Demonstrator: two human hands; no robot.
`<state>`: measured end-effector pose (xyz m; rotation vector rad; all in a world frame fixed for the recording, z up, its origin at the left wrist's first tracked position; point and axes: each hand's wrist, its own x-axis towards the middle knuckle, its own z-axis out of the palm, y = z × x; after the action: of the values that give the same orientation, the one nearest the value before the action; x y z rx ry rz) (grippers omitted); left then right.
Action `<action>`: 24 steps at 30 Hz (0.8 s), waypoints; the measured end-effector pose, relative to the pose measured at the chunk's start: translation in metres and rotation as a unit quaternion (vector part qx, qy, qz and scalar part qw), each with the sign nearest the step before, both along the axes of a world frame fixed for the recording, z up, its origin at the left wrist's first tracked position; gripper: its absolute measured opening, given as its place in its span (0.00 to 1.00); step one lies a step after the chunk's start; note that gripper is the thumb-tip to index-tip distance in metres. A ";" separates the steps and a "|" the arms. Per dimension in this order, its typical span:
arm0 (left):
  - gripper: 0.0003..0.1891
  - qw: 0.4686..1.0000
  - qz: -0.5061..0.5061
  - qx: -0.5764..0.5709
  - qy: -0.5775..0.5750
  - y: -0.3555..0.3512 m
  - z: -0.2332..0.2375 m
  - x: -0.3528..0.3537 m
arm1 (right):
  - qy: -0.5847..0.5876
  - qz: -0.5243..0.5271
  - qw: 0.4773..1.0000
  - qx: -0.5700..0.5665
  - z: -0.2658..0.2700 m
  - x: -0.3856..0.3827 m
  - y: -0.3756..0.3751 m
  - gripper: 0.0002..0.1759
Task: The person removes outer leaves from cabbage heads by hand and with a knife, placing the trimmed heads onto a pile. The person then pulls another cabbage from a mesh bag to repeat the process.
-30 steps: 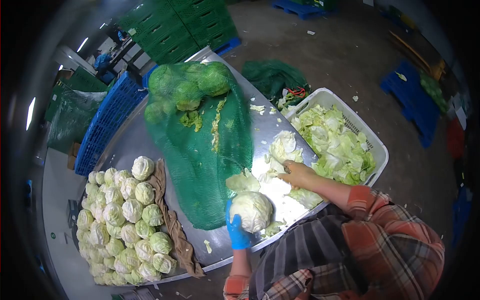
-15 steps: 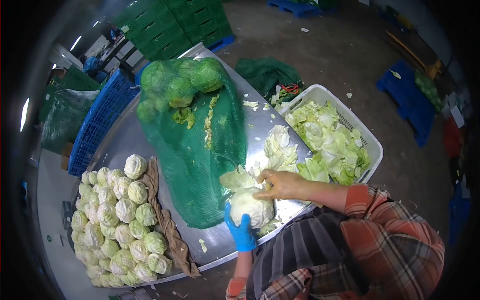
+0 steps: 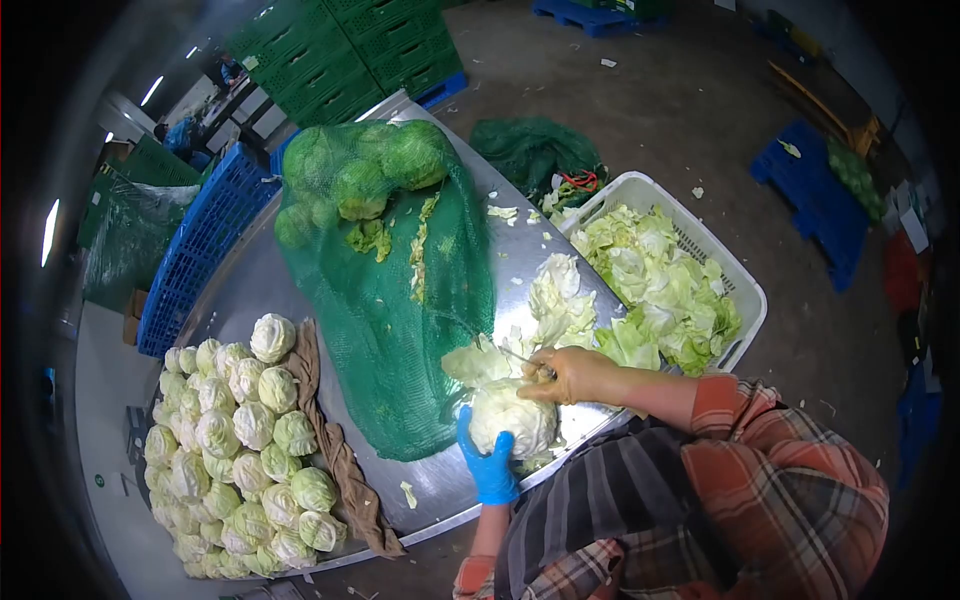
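Left to right: there's a big pile of trimmed cabbages [image 3: 235, 440] at the left end of the steel worktop [image 3: 250, 285], with a brown cloth [image 3: 335, 440] along its edge. Next comes a green net sack [image 3: 400, 290] with darker untrimmed heads bunched at its far end.

The left hand [image 3: 487, 462], in a blue glove, is wrapped round the near side of a pale cabbage [image 3: 512, 420] at the worktop's front edge, same grip as a second ago. What changed is the right hand [image 3: 570, 375]. It was out over the loose leaves [image 3: 560, 295] by the white basket [image 3: 645, 180], and now it's back at the top of that head, fist closed on what looks like a knife [image 3: 518, 355]. So a fresh cut or peel looks to be in progress.

Hard to tell: the blade is just a thin sliver and the handle is buried in the fist. I can't see where it meets the cabbage. The basket's near corner is cut off behind the plaid sleeve.
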<state>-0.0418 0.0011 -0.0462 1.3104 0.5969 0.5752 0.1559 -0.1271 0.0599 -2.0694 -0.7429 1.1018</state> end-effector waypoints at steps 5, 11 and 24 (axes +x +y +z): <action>0.44 0.999 -0.019 0.046 0.003 -0.008 0.005 0.002 | -0.129 0.049 0.990 0.011 -0.020 -0.011 0.000 0.27; 0.43 0.998 -0.005 -0.058 -0.034 0.001 -0.004 -0.001 | 0.164 -0.199 0.966 -0.016 -0.087 0.022 -0.025 0.30; 0.30 0.979 -0.177 0.089 0.056 0.020 -0.030 -0.018 | 0.205 -0.034 0.965 0.162 -0.025 -0.002 -0.001 0.18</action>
<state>-0.0595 0.0215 -0.0764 1.5834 0.3947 0.2660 0.1542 -0.1279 0.0350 -1.5181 -0.5932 1.2263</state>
